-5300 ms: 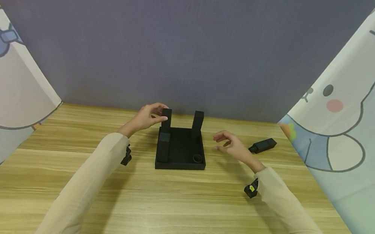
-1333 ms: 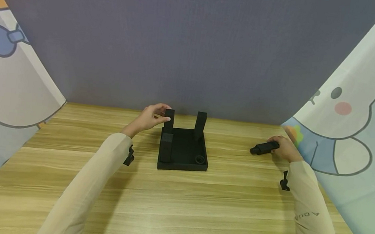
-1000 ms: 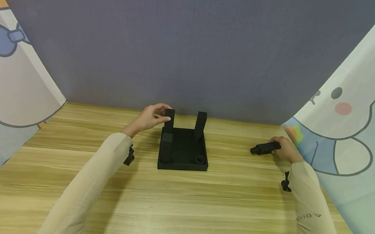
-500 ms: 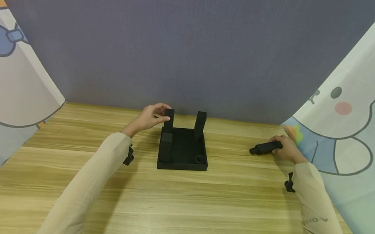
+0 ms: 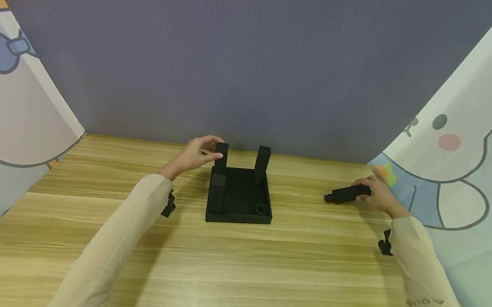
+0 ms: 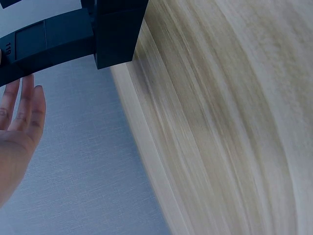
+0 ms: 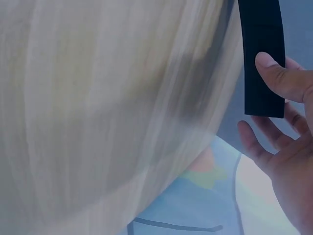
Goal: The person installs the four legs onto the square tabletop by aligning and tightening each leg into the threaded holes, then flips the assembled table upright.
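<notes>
Nearest, the wooden table (image 5: 234, 271) spreads beneath two pale sleeves (image 5: 433, 290), a small black device (image 5: 169, 204) at each wrist. On the black tray (image 5: 239, 218), a round ring shape (image 5: 261, 208) shows at 5 o'clock; the near-left post (image 5: 217, 197) stands at 8, blocking sight of the foot of the far-left post (image 5: 222, 152). Toward 3, well apart from the tray, the right hand (image 5: 377, 193) grips one end of a loose black post (image 5: 343, 195), its narrow tip pointing to 9. At the tray's 11, the left hand (image 5: 192, 153) pinches the far-left post's top; the far-right post (image 5: 262, 162) rises at 1. A grey panel (image 5: 254, 65) walls off 12, cartoon curtains (image 5: 475, 225) flanking at 10 and 2.
</notes>
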`<state>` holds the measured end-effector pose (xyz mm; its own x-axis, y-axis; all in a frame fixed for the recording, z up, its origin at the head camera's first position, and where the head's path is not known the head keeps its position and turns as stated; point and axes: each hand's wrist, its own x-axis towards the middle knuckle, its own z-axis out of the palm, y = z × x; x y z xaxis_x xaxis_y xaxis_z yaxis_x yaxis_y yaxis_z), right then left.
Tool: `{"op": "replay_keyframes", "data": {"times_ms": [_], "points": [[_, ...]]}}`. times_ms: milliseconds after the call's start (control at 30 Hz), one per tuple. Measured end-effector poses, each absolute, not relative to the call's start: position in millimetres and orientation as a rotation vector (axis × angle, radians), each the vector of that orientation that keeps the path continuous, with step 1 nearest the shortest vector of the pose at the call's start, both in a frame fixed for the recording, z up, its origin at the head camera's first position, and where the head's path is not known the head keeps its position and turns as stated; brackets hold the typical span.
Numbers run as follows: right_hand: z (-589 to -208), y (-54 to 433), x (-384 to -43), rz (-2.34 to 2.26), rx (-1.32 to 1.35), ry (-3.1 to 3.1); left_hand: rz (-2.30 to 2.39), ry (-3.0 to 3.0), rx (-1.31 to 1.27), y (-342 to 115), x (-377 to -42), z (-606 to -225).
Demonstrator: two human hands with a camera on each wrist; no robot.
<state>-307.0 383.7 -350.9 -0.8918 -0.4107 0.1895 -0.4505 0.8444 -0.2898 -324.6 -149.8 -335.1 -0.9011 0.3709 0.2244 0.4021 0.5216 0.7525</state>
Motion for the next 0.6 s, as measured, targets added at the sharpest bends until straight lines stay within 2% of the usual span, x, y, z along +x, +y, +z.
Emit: {"op": "replay_keyframes", "data": {"times_ms": [600], "points": [[-341.2,375.7,-303.2,0.586,0.793,-2.799,-1.321,-2.711,-0.695,-149.7,-324.5,-335.4]]}}
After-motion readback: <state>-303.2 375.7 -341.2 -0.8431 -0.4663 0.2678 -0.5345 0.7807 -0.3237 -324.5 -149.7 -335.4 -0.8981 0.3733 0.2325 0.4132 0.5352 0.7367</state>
